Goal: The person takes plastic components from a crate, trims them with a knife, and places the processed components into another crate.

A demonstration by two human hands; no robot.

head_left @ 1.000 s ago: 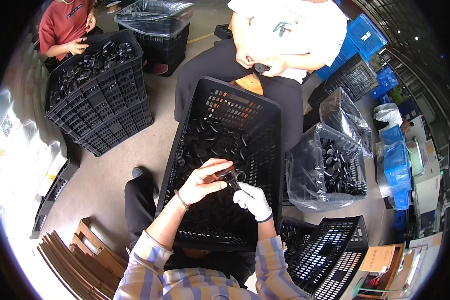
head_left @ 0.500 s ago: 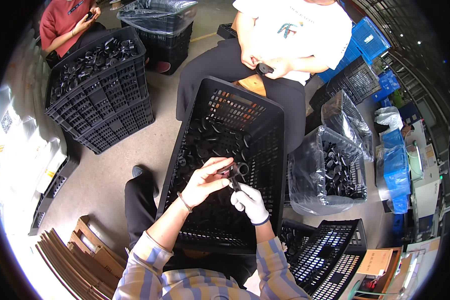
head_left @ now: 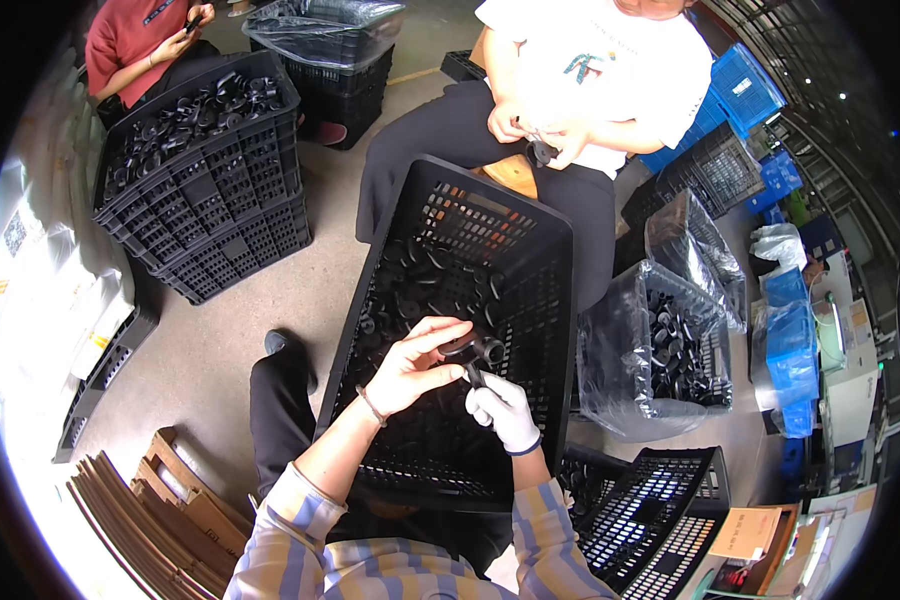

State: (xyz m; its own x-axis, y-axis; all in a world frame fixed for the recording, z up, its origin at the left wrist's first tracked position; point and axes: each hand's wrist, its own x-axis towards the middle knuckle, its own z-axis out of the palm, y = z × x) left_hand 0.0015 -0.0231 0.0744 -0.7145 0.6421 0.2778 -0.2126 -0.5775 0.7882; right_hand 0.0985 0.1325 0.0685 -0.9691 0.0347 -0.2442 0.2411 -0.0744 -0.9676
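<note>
My left hand point(head_left: 412, 367), bare, pinches a black plastic part point(head_left: 462, 349) between thumb and fingers. The part has a rounded, disc-like body and a short open ring on its right side. My right hand point(head_left: 505, 412), in a white glove, is closed just below it. A narrow dark piece point(head_left: 476, 379) runs from the glove up to the part; I cannot tell whether it is a tool or belongs to the part. Both hands are above a large black crate point(head_left: 543, 290) holding many loose black parts point(head_left: 420, 270).
Opposite, a person in a white shirt point(head_left: 610, 90) works on a similar part. Another in red point(head_left: 135, 50) sits far left behind stacked full crates point(head_left: 210, 190). At right stands a plastic-lined crate point(head_left: 615, 350); nearby lies a tilted black crate point(head_left: 660, 520). Flattened cardboard point(head_left: 120, 530) leans lower left.
The black part has turned in my left fingers, so its rounded face shows more. My right hand has shifted slightly right. The person opposite has moved their hands and part.
</note>
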